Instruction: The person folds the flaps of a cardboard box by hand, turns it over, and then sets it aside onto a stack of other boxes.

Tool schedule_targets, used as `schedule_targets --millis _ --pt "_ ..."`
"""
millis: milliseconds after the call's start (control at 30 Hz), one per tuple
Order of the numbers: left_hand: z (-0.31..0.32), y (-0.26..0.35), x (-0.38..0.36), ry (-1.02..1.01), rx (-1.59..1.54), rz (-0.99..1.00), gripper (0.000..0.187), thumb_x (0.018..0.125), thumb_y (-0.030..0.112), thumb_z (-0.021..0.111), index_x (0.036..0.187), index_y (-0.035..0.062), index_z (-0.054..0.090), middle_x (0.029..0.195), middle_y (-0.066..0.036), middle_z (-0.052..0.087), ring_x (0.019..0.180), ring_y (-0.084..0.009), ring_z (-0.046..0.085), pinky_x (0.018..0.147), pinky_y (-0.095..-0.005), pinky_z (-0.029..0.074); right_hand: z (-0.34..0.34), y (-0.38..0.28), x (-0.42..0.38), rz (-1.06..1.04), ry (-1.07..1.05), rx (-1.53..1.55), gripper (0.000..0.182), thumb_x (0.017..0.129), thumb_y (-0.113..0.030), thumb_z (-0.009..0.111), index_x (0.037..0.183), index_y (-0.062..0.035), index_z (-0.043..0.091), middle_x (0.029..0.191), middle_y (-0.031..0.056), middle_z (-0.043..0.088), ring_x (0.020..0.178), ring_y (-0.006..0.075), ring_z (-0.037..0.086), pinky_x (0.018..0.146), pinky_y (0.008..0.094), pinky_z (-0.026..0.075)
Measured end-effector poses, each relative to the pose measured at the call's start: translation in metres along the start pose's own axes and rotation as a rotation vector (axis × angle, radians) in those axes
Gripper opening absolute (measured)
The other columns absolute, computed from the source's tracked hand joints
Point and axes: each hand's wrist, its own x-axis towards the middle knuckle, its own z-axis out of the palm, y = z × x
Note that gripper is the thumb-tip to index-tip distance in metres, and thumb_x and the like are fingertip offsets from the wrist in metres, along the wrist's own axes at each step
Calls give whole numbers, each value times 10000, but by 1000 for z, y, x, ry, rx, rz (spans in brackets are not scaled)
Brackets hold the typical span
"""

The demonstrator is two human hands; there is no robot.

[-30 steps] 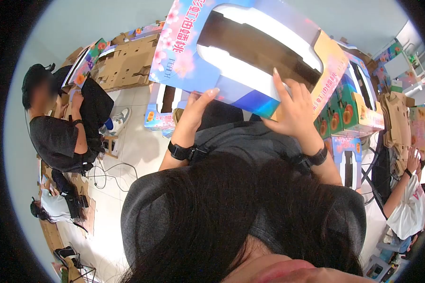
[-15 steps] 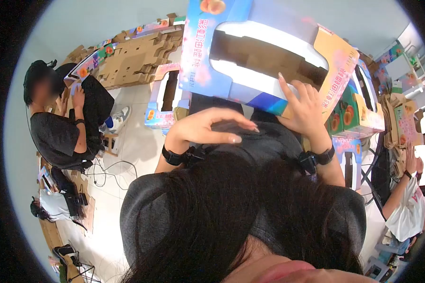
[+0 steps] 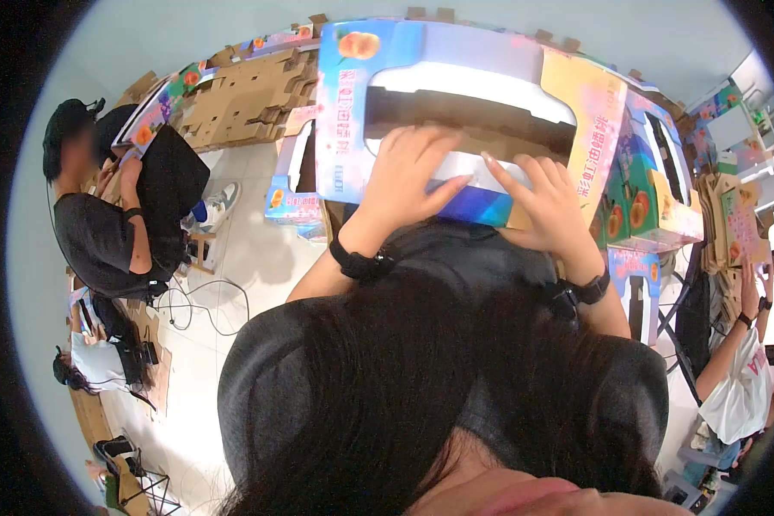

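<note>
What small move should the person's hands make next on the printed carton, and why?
Probably press the near flap inward. The left hand lies flat on the carton at the window's near edge, the right hand braces the same edge, and the panel does not look fully seated.

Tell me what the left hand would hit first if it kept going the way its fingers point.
The left hand already lies on the printed carton, fingers pointing up-right toward the white rim of its long cutout. Past that rim, it would probably slip into the opening; depth is unclear.
</note>
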Motion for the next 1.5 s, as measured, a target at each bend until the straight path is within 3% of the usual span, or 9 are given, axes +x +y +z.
schedule_targets --millis 300,500,667,767,967,1067,1200,1333,1500 --pt "7 2 -3 -42 44 -17 338 860 331 727 1041 53 661 937 -122 638 896 -324 589 908 -455 405 -8 -3 3 47 10 84 926 671 -379 877 1489 -130 524 1192 129 603 1077 320 574 912 433 450" --pt "6 6 -10 -31 -9 -71 238 855 282 719 953 68 680 870 -114 664 832 -326 610 865 -445 440 -18 12 14 154 442 -161 786 726 -371 863 1399 -64 595 1385 156 593 1377 354 494 1070 468 413" --pt "-18 24 -6 -175 -30 -162 247 854 314 740 944 85 762 861 -145 737 817 -339 698 772 -437 498 -39 13 32 305 332 -302 1045 670 -420 864 1545 -69 412 1579 129 416 1516 342 291 1238 596 37" --pt "-36 27 1 -435 -106 -262 274 877 318 735 1017 86 770 942 -156 753 897 -341 717 866 -438 530 -31 15 29 368 351 -414 998 645 -362 857 1524 -111 457 1488 100 477 1477 308 326 1233 587 69" --pt "-45 27 -2 -298 -785 -235 344 955 323 682 1160 52 737 1127 -162 757 1115 -321 710 1114 -462 460 -32 3 29 329 472 -406 885 615 -280 845 1437 -138 551 1378 93 513 1344 271 422 1209 534 145" --pt "-55 24 1 -486 -1365 -522 541 992 406 615 1367 16 603 1296 -246 670 1248 -357 636 1128 -473 448 -28 6 24 274 594 -371 782 616 -291 830 1365 -172 637 1306 54 535 1325 265 428 1177 492 208" --pt "-51 19 10 -515 -1865 -823 807 1018 550 474 1560 -19 291 1578 -354 314 1485 -418 358 1212 -501 330 -28 6 15 239 642 -396 714 619 -336 843 1297 -177 685 1309 46 539 1308 241 442 1160 474 236" --pt "-33 21 0 -42 -2078 -920 784 998 527 532 1568 40 306 1607 -216 349 1505 -373 311 1239 -564 234 -29 2 6 227 646 -401 687 624 -366 847 1269 -186 696 1300 42 542 1297 234 448 1150 462 241" --pt "-18 8 -9 273 -2007 -784 672 952 429 655 1509 126 433 1526 -107 485 1434 -313 421 1197 -525 307 -27 -8 -4 234 651 -447 651 650 -387 841 1252 -194 685 1293 34 540 1290 244 447 1137 452 251"
